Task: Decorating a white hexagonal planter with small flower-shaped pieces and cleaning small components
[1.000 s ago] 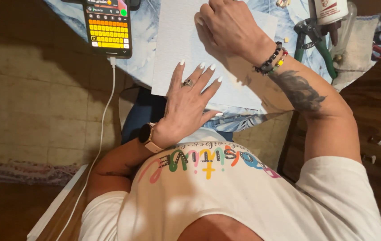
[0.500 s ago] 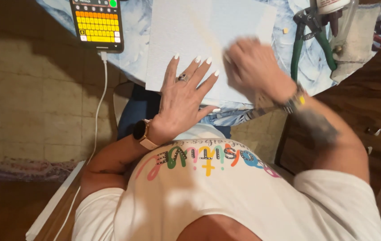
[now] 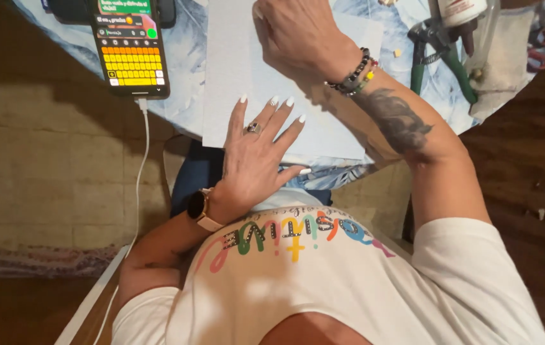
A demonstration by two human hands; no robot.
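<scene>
On the counter (image 3: 186,76) | white sheet (image 3: 247,83) lies flat near the edge | left hand (image 3: 256,160) spread, pressing its lower part | right hand (image 3: 298,32) curled on its top, cannot tell if pinching | phone (image 3: 130,48) beside | sheet looks smoothed, nothing else done yet

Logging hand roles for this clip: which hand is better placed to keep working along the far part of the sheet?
Right, probably. The right hand rests on the far part of the pale rectangular paper sheet, while the left hand lies flat, fingers spread, pinning its near edge.
</scene>
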